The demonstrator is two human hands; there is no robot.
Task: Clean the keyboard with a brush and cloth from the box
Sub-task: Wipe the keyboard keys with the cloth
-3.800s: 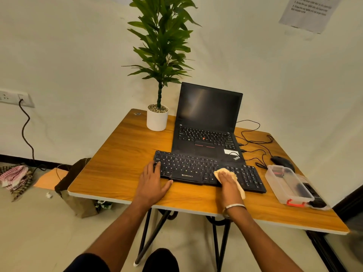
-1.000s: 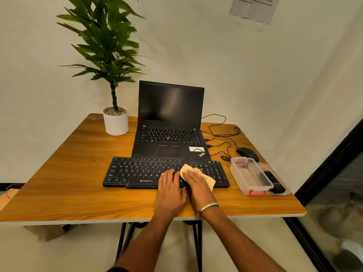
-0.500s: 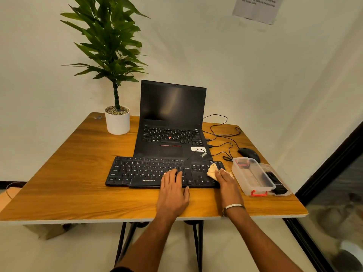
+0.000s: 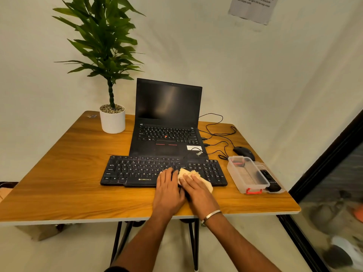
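Your right hand [image 4: 197,188] is flat on the beige cloth [image 4: 185,173], pressing it onto the black keyboard [image 4: 137,169] marked ZEBRONICS, which sits front-middle on the wooden table [image 4: 64,185]. Your left hand [image 4: 169,191] lies flat right beside it, fingers straight on the keys. The cloth's soft and floppy, so palm it rather than pinch it. The keyboard looks light and probably slides, so brace its front edge. The laptop [image 4: 167,138] behind it reads ThinkPad.

Before me, on the wooden table [image 4: 68,173], a dark-screened ThinkPad laptop [image 4: 169,122] stands open at the far middle. A potted plant [image 4: 112,120] is to its left, with cables [image 4: 220,135] and a black mouse [image 4: 243,152] to its right.
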